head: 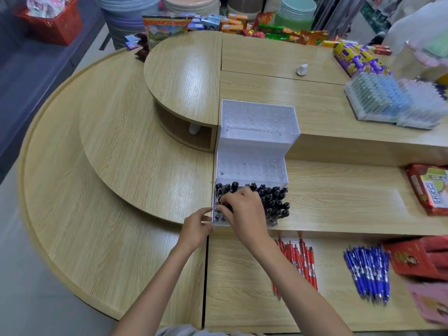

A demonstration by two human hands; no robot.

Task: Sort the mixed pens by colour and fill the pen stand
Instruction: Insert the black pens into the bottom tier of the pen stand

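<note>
**Pen stand.** A clear three-step pen stand point(257, 132) sits on the stepped wooden counter point(135, 151). Its lowest step is at the front, nearest the person. The two upper steps show rows of unfilled holes. The lowest step is packed with black pens point(274, 200) standing upright, caps up.

**Right hand.** The right hand point(244, 209) is over the left half of the black pens, palm down. Its fingers point(224, 209) are curled downward and closed on the top of one pen in the front-left part of that step. The hand covers the pens beneath it. The pens to its right stand apart from the fingers.

**Left hand.** The left hand point(196, 226) is at the stand's front-left corner, just outside the wall. Its fingers point(206, 210) are loosely bent, with the tips touching the side wall. Whether they clasp the corner or only rest against it cannot be told. This hand touches no pen.

**Loose pens.** On the lowest counter level, nearer the person than the stand, a bunch of red pens point(297, 263) lies flat, partly hidden by the right forearm. A bunch of blue pens point(368, 272) lies well to their right. Both bunches are apart from either hand.

**Other.** A red box point(421, 259) lies just right of the blue pens. A second stand point(388, 103), filled with pale pens, is on the upper level at far right.
</note>
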